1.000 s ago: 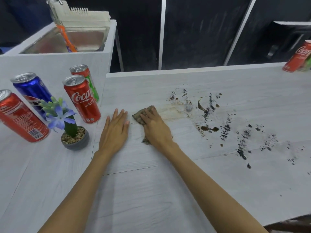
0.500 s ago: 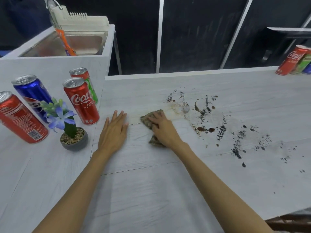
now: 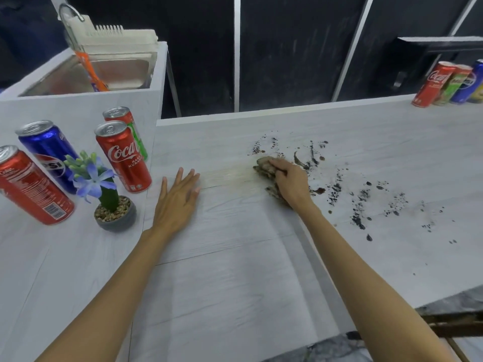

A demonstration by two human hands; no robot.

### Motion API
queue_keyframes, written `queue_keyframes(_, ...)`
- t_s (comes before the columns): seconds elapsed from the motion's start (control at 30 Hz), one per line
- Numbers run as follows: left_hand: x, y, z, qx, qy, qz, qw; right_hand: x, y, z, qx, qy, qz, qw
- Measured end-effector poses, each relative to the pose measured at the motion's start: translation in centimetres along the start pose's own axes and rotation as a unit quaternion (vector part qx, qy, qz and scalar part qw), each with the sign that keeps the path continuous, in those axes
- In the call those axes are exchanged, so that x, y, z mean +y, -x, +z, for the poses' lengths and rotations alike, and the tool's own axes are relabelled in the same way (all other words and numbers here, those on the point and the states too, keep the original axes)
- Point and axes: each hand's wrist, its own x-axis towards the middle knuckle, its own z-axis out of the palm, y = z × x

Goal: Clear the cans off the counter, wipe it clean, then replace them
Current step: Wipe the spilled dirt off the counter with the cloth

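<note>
My right hand [image 3: 291, 178] presses a dirty brown cloth [image 3: 264, 165] onto the white counter [image 3: 235, 257], at the left edge of a spread of dark stains and crumbs [image 3: 360, 197]. My left hand [image 3: 177, 197] lies flat on the counter, fingers apart, holding nothing. On the left stand a red Coca-Cola can [image 3: 122, 156], a red-and-green can [image 3: 122, 118] behind it, a blue Pepsi can [image 3: 48, 155] and another red can [image 3: 31, 186]. Several more cans [image 3: 449, 84] stand at the far right corner.
A small potted plant with a blue flower [image 3: 107, 199] stands between the left cans and my left hand. Behind them a raised white unit holds a steel sink [image 3: 86, 77] with a dish rack. The counter's front edge runs at the lower right.
My right hand has slid the cloth to the right, into the stains, leaving a smeared wet streak behind it. My left hand has stayed flat in place.
</note>
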Motion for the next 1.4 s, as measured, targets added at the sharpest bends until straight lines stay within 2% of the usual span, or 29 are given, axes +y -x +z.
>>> queue_keyframes(0.13,3.0,1.1,0.6,-0.008,0.088,0.038,0.995,2.8,5.3,-5.5,0.058,-0.098,0.051,0.992)
queue_keyframes(0.2,5.2,1.5,1.8,-0.024,0.096,0.050,0.994,4.5,7.9,-9.0,0.104,-0.088,0.056,0.989)
queue_keyframes(0.3,8.9,1.3,4.1,-0.060,0.077,0.051,0.994,6.9,10.8,-12.5,0.172,0.010,0.089,0.981)
queue_keyframes(0.37,11.1,1.2,5.5,-0.075,0.055,0.058,0.994,8.7,11.7,-12.6,0.143,0.157,0.140,0.967)
queue_keyframes(0.43,12.7,1.4,6.7,-0.084,0.043,0.059,0.994,9.3,12.0,-11.6,0.117,0.273,0.179,0.938)
queue_keyframes(0.57,14.5,2.0,8.3,-0.079,0.032,0.046,0.995,8.1,10.6,-8.6,0.137,0.288,0.208,0.925)
queue_keyframes(0.63,14.7,1.9,8.5,-0.075,0.026,0.033,0.996,7.1,9.5,-6.9,0.120,0.283,0.210,0.928)
queue_keyframes(0.73,14.8,1.4,8.6,-0.068,0.034,0.006,0.997,5.1,7.5,-4.0,0.088,0.243,0.182,0.949)
queue_keyframes(0.83,15.3,1.1,8.8,-0.067,0.030,-0.003,0.997,3.5,5.2,-2.5,0.063,0.179,0.113,0.975)
queue_keyframes(0.93,15.9,0.7,8.9,-0.054,0.037,0.001,0.998,3.2,3.5,-3.4,0.050,0.034,0.083,0.995)
queue_keyframes(1.0,16.7,0.5,9.0,-0.049,0.035,0.011,0.998,3.8,4.0,-5.5,0.077,-0.150,0.108,0.980)
queue_keyframes(1.07,17.9,0.3,9.4,-0.055,0.035,0.024,0.998,5.1,5.3,-8.5,0.112,-0.312,0.137,0.934)
queue_keyframes(1.17,19.3,0.5,10.2,-0.071,0.025,0.031,0.997,8.5,7.2,-14.2,0.161,-0.334,0.122,0.921)
queue_keyframes(1.23,19.6,0.6,10.7,-0.074,0.019,0.026,0.997,11.1,8.3,-18.3,0.211,-0.295,0.124,0.924)
queue_keyframes(1.3,19.6,0.6,11.1,-0.077,0.015,0.019,0.997,14.3,9.0,-21.9,0.256,-0.171,0.156,0.939)
queue_keyframes(1.37,19.6,0.5,11.4,-0.074,0.010,0.010,0.997,17.2,9.4,-23.9,0.219,0.040,0.197,0.955)
queue_keyframes(1.4,19.6,0.5,11.5,-0.070,0.008,0.007,0.997,18.0,9.3,-24.2,0.183,0.140,0.208,0.950)
